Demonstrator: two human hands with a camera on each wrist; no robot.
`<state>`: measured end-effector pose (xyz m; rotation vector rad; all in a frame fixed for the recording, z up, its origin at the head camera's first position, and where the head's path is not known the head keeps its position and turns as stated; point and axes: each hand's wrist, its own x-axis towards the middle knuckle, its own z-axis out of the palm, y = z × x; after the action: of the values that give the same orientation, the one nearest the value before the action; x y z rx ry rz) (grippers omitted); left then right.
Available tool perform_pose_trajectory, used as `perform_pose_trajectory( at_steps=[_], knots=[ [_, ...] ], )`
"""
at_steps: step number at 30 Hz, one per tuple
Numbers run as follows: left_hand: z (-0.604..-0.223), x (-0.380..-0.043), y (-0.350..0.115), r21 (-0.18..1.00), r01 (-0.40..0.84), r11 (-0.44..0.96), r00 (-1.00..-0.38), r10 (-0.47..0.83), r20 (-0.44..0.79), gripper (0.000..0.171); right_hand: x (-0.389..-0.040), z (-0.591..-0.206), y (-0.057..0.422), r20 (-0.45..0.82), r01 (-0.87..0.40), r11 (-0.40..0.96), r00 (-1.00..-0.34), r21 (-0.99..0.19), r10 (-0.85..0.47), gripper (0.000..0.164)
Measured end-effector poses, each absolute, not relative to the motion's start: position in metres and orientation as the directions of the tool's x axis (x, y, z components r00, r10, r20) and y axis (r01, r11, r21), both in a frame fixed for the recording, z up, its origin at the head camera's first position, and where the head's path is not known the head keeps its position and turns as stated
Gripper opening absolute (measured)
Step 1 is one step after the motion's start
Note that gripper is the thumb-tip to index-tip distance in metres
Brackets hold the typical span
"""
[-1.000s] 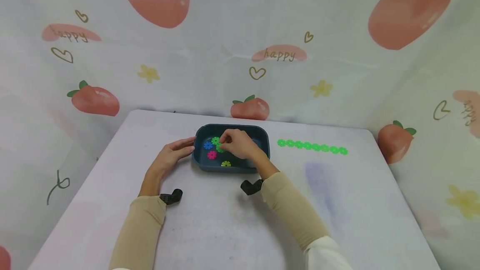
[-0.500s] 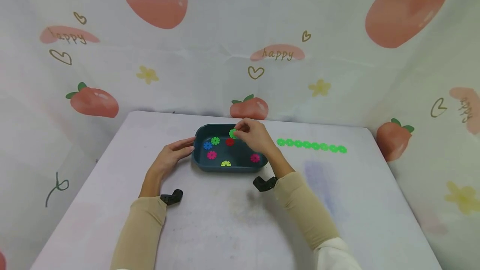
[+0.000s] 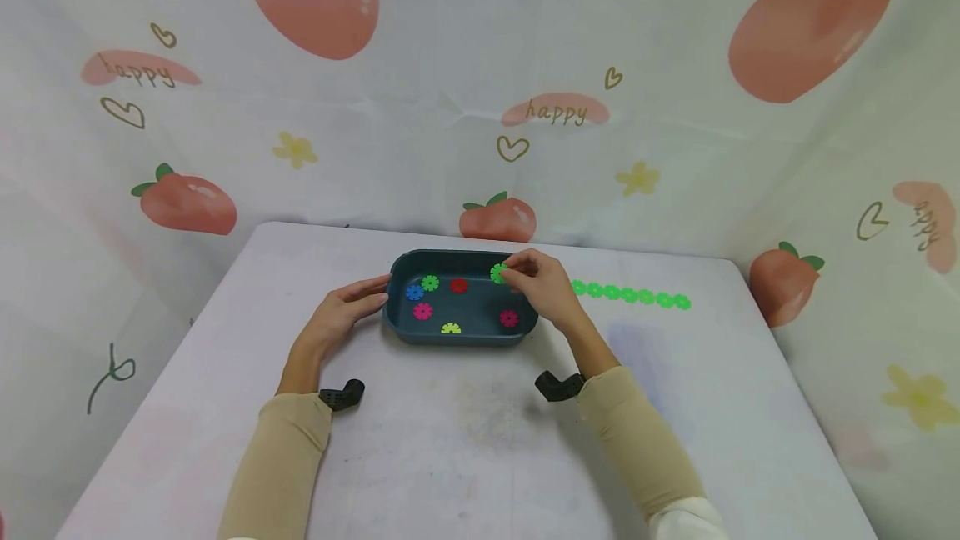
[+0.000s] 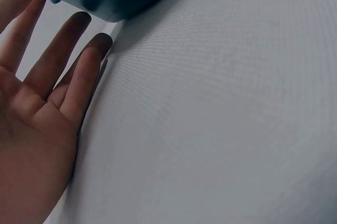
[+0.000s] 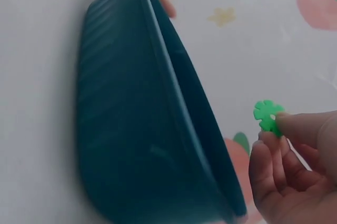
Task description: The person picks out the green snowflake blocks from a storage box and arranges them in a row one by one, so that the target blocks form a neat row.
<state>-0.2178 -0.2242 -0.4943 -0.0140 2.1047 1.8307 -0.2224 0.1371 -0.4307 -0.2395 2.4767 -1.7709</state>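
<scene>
My right hand (image 3: 546,286) pinches a green notched snowflake disc (image 3: 498,273) between thumb and fingers, over the right part of a dark teal tray (image 3: 465,339). The right wrist view shows the green disc (image 5: 268,116) held above the rim. At the tray's left end, my left hand (image 3: 335,319) touches the rim with its fingertips. Its fingers (image 4: 55,58) are fairly straight in the left wrist view. Inside the tray lie a green disc (image 3: 430,282), a blue disc (image 3: 415,292), a red disc (image 3: 459,285), two pink discs (image 3: 423,312) and a yellow disc (image 3: 451,328).
A row of several green discs (image 3: 630,295) runs rightward on the white table (image 3: 450,440), its left end behind my right hand. Behind the table hangs a white curtain (image 3: 420,107) printed with fruit.
My right hand has lifted the green disc from among the others and carried it rightward across the tray. My left hand has stayed at the tray's left end.
</scene>
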Motion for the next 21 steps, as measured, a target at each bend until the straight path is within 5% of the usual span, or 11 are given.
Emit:
perform_pose_trajectory(
  at_steps=[21],
  knots=[
    [-0.493,-0.217,-0.224,0.957,-0.235,0.171,-0.938,0.219,-0.270,0.066,-0.220,-0.458,0.182,0.065,-0.049,0.259,-0.996,-0.965,0.054,0.026]
  ],
)
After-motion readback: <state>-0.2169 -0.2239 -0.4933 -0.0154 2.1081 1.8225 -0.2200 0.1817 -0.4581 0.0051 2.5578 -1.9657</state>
